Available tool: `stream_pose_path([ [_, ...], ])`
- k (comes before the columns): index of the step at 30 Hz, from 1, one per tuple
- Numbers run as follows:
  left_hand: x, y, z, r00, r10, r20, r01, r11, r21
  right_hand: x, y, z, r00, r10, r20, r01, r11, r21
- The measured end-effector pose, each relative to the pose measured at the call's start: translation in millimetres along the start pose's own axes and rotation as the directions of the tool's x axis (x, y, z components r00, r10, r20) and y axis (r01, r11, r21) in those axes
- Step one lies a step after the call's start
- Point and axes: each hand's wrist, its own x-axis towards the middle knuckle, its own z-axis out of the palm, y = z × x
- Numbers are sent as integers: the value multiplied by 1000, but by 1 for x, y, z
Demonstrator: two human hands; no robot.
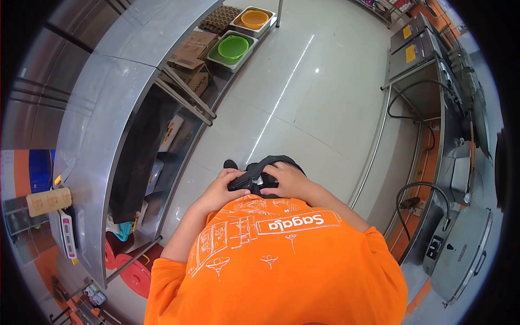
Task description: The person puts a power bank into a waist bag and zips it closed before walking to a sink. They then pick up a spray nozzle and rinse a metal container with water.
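One long steel counter (pixel 103 108) curves down the left of the frame, and one steel bench (pixel 449 135) with appliances runs down the right. At upper centre, under the counter, lie three cardboard boxes (pixel 189 54) and two white trays (pixel 230 66), one holding a green basket (pixel 233 46), the other an orange basket (pixel 254 19). Two red lids (pixel 135 273) sit lower left. At centre, against the orange shirt (pixel 281 260), the left hand (pixel 225 185) and right hand (pixel 291 180) are both curled tight around one black fabric bundle (pixel 253 179), nothing in the way.
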Motion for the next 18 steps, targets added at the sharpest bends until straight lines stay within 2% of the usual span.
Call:
stream_pose_path([
  [1,0,3,1,1000,-13,-28,12,1000,-13,0,-1,-2,1000,3,-5,-3,1000,0],
  [3,-1,11,0,998,-24,-56,23,1000,-21,2,-1,-4,987,100,123,-97,995,-28],
  [4,-2,14,0,997,-31,-75,32,999,10,0,2,-2,988,99,120,-97,995,-28],
  [6,-4,18,-1,995,-38,-95,42,998,40,-6,11,1,998,-61,33,65,992,-109],
  [7,-4,19,-1,994,-42,-104,49,997,64,-9,11,0,998,-62,32,65,992,-110],
  [9,-5,20,-2,993,-44,-112,54,994,91,-13,7,-4,973,-221,-64,187,923,-335],
  [10,-5,20,-3,994,-12,-108,25,992,120,-14,10,-2,973,-219,-67,185,924,-336],
  [12,-6,17,-4,995,18,-102,-3,989,149,-17,17,3,926,-369,-83,292,837,-462],
  [14,-4,8,-5,996,-31,-84,37,997,72,-17,17,3,941,-336,-38,283,845,-453],
  [16,-5,9,-9,996,-7,-91,18,994,112,-16,14,-1,953,-302,8,274,852,-446],
  [18,-6,13,-11,995,18,-97,-3,989,150,-17,9,-9,973,-227,33,225,913,-340],
])
